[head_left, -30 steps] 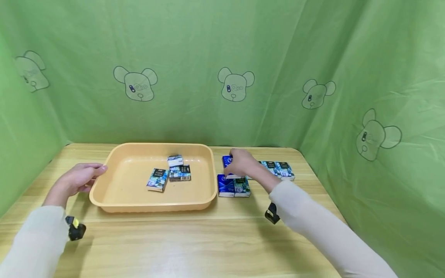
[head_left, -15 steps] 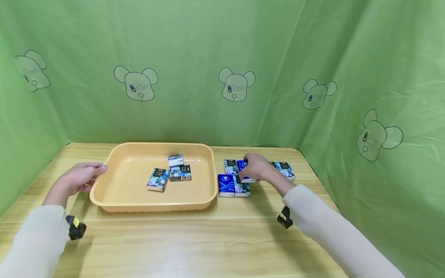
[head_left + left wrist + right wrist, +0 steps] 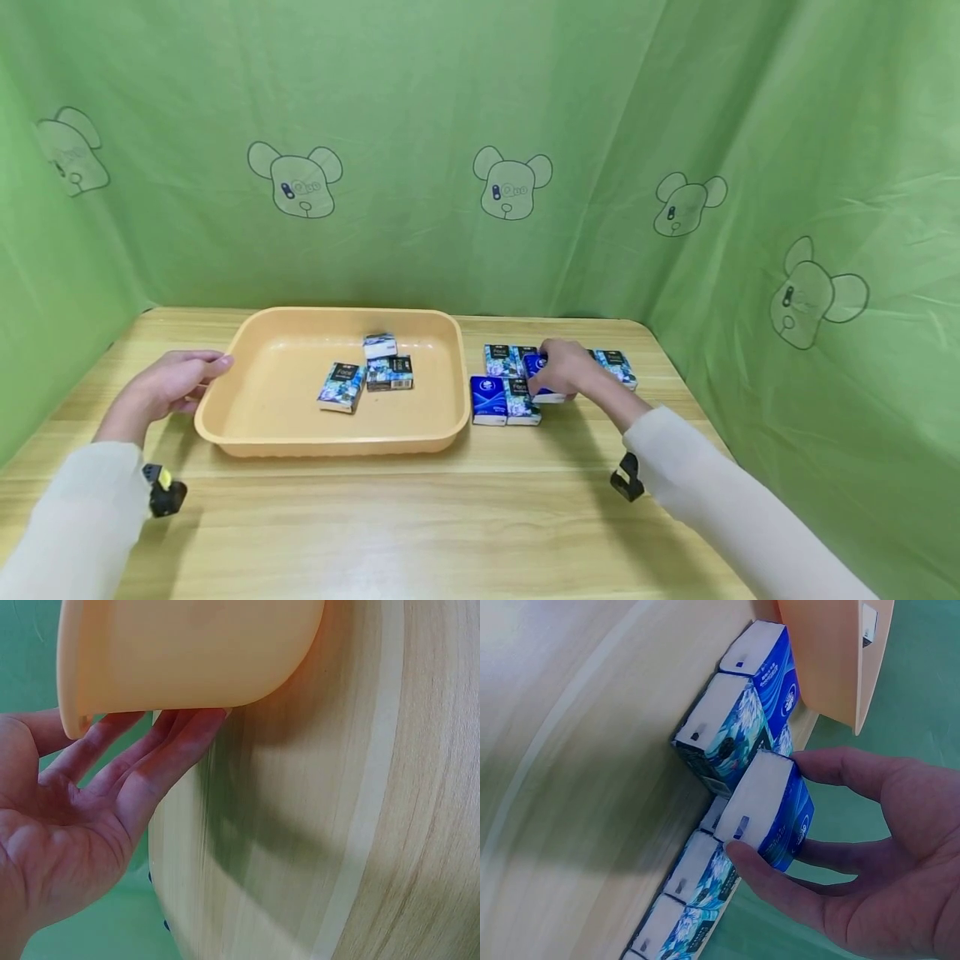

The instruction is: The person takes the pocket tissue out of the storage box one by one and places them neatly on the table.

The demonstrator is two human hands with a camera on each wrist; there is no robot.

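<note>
In the head view my left hand (image 3: 168, 385) holds the left rim of a pale orange plastic tray (image 3: 330, 442). The left wrist view shows its thumb over the rim and its fingers against the outer wall. A blue tissue pack (image 3: 761, 793) is pinched between the thumb and fingers of my right hand (image 3: 564, 367), tilted beside several other packs. Near it, another blue tissue pack (image 3: 489, 402) lies against a floral tissue pack (image 3: 522, 403). Behind runs a row of floral packs (image 3: 498, 361), partly hidden by my right hand.
Three floral tissue packs lie inside the tray, one of them a flat pack (image 3: 341, 387) with a black label. Wooden table (image 3: 390, 533) stretches in front of the tray. A green curtain (image 3: 405, 242) with bear-head prints closes off the back and sides.
My right hand has moved right with the blue tissue pack, away from the left end of the back row, uncovering floral packs there. My left hand stays at the tray rim.
</note>
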